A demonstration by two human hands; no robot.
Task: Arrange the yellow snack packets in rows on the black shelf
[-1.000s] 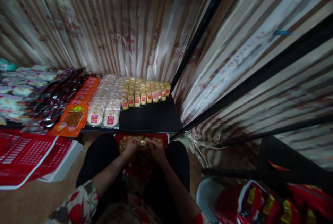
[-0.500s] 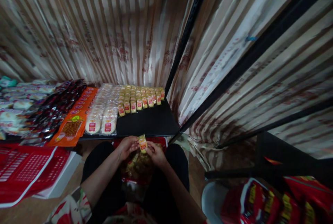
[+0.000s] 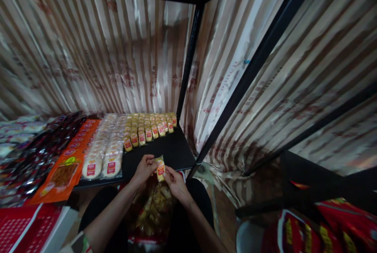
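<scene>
Between my two hands is a small yellow snack packet [image 3: 160, 169] with a red and white label, held upright. My left hand [image 3: 146, 170] pinches its left edge, and my right hand [image 3: 176, 184] grips its lower right side. Below them, between my knees, lies a large clear bag [image 3: 153, 210] full of similar yellow packets. Ahead on the black shelf [image 3: 165, 147] stand several rows of the same yellow packets [image 3: 149, 133], labels facing me. To their left are clear sleeves of round white crackers [image 3: 112, 162].
Farther left on the shelf lie orange snack bags [image 3: 66, 170] and dark shiny packets [image 3: 38, 155]. A red basket [image 3: 20, 225] is at the lower left. Black metal posts [image 3: 190, 57] and striped curtains [image 3: 132, 49] enclose the shelf. Red packages [image 3: 297, 229] sit at the lower right.
My view has tilted up, so the shelf appears lower and a black bar shows at the top. Both hands still hold the yellow packet, now closer to the shelf's front edge.
</scene>
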